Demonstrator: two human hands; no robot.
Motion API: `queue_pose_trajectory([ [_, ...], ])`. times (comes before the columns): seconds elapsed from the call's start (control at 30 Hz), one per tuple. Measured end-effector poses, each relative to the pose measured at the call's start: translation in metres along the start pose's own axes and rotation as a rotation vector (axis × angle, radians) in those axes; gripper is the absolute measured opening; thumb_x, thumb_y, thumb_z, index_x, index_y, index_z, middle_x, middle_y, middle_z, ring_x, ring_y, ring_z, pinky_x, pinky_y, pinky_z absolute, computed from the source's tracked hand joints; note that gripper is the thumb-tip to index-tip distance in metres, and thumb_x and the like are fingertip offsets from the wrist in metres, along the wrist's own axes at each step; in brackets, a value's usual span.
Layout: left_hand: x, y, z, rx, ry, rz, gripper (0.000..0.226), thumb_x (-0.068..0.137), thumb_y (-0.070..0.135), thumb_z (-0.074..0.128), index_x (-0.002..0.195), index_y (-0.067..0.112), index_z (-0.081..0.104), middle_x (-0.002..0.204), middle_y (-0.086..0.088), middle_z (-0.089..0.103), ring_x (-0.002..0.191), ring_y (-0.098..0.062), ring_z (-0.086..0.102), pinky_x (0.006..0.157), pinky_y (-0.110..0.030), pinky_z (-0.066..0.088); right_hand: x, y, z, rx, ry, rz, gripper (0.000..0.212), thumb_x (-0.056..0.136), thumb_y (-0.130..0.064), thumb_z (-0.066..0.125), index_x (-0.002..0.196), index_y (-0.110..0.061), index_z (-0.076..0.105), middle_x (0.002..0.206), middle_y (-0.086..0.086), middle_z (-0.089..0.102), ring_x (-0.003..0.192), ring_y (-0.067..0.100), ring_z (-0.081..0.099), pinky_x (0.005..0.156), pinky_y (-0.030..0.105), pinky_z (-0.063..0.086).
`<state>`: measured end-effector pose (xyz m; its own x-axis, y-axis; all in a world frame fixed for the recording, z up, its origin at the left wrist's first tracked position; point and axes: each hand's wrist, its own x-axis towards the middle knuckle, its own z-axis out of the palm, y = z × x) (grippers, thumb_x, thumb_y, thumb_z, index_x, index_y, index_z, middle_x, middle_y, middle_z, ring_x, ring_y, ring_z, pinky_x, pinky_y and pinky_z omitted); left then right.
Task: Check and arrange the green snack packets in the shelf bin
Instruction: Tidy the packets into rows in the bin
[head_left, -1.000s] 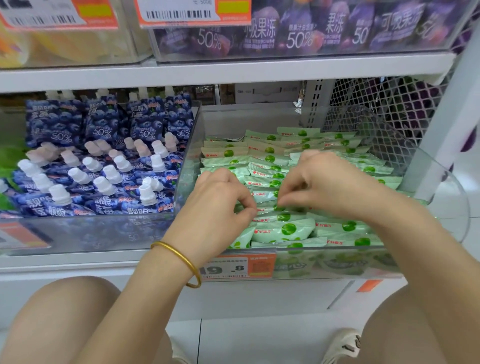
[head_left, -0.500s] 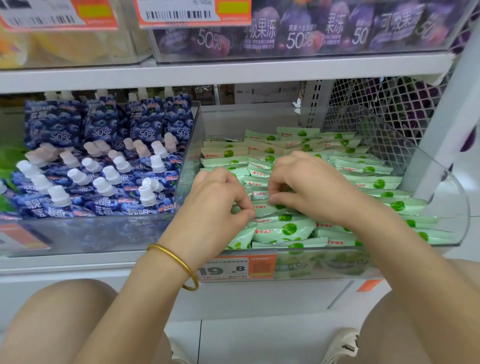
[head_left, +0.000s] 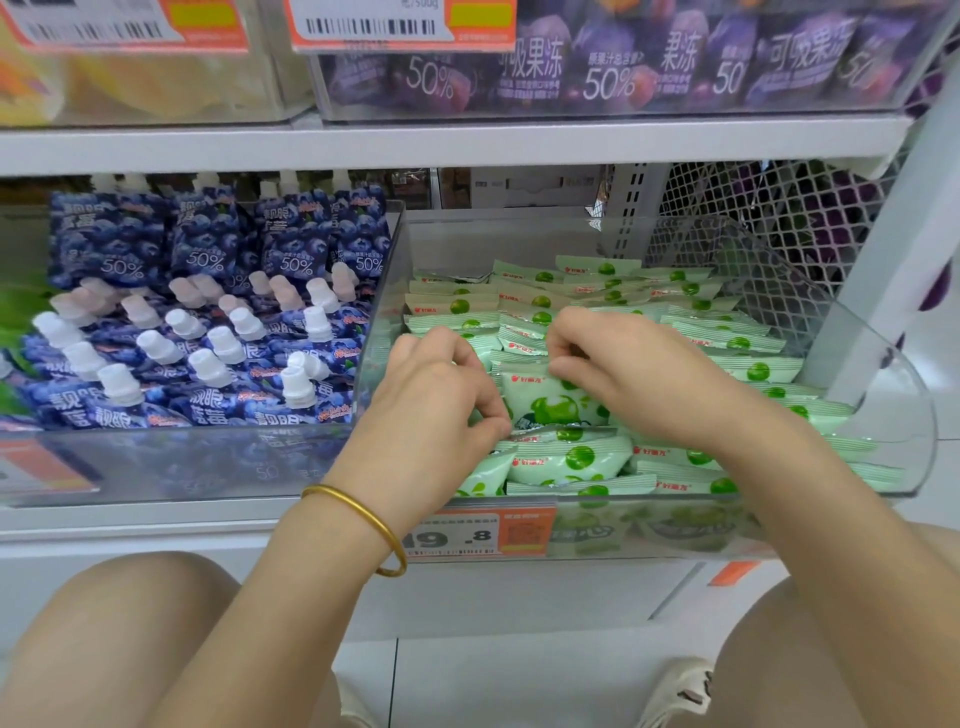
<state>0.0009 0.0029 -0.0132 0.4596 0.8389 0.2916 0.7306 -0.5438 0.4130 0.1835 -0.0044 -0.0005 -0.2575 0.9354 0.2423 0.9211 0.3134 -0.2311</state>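
Between both grips (head_left: 441, 405) (head_left: 639, 374), green packet (head_left: 550, 402)

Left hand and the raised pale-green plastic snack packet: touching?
Touching. Head view shows the left hand gripping the raised pale-green plastic snack packet at its left edge.

The bin (head_left: 878, 415) at centre right is clear glossy plastic; its packets (head_left: 566, 460) are shiny green film. The bangle (head_left: 363, 519) at lower centre is polished gold-coloured metal.
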Motion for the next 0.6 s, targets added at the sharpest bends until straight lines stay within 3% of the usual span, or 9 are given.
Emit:
queue_pose_trajectory([
  [0.13,0.000,0.000,0.001,0.021,-0.016,0.000,0.012,0.084,0.027,0.065,0.083,0.018,0.074,0.106,0.007,0.041,0.102,-0.009,0.026,0.078,-0.017,0.021,0.002,-0.004,-0.001,-0.062,0.051,0.009,0.014,0.098,-0.030,0.041,0.087,-0.024,0.037,0.081,-0.004,0.055,0.078,0.023,0.051,0.065,0.035,0.036],
  [0.3,0.000,-0.003,0.003,0.030,-0.024,0.009,0.013,0.085,0.026,0.065,0.082,0.018,0.074,0.106,0.009,0.037,0.101,-0.008,0.023,0.079,-0.017,0.021,0.007,-0.005,-0.014,0.146,0.477,0.069,0.007,0.096,-0.022,0.047,0.091,-0.020,0.044,0.080,-0.002,0.053,0.078,0.027,0.052,0.069,0.041,0.042],
  [0.4,0.001,-0.001,0.000,-0.036,-0.013,-0.005,0.010,0.084,0.025,0.066,0.076,0.019,0.071,0.101,0.010,0.039,0.102,-0.007,0.028,0.080,-0.015,0.020,0.011,-0.001,-0.015,0.267,0.564,0.132,0.005,0.095,-0.019,0.050,0.089,-0.018,0.050,0.071,-0.009,0.050,0.072,0.017,0.051,0.069,0.035,0.042],
  [0.5,0.002,0.001,-0.005,-0.224,0.141,-0.050,0.008,0.084,0.023,0.063,0.076,0.022,0.065,0.098,0.014,0.042,0.101,-0.010,0.043,0.087,-0.021,0.035,0.014,0.002,-0.012,0.472,0.578,0.224,0.008,0.093,-0.016,0.053,0.085,-0.017,0.053,0.071,-0.012,0.051,0.063,0.002,0.048,0.061,0.015,0.038],
  [0.57,0.003,0.003,-0.009,-0.323,0.288,-0.058,0.004,0.083,0.027,0.059,0.086,0.026,0.058,0.099,0.016,0.041,0.097,-0.005,0.046,0.083,-0.019,0.040,0.014,0.003,-0.013,0.606,0.566,0.278,0.010,0.092,-0.017,0.054,0.082,-0.019,0.054,0.070,-0.009,0.053,0.060,-0.001,0.046,0.058,0.014,0.038],
  [0.6,0.003,0.005,-0.010,-0.356,0.328,-0.059,0.013,0.084,0.029,0.058,0.096,0.027,0.054,0.101,0.018,0.041,0.097,-0.002,0.046,0.083,-0.018,0.040,0.015,0.003,-0.014,0.671,0.554,0.296,0.013,0.093,-0.017,0.055,0.080,-0.021,0.055,0.070,-0.006,0.055,0.060,0.003,0.047,0.057,0.017,0.040],
])
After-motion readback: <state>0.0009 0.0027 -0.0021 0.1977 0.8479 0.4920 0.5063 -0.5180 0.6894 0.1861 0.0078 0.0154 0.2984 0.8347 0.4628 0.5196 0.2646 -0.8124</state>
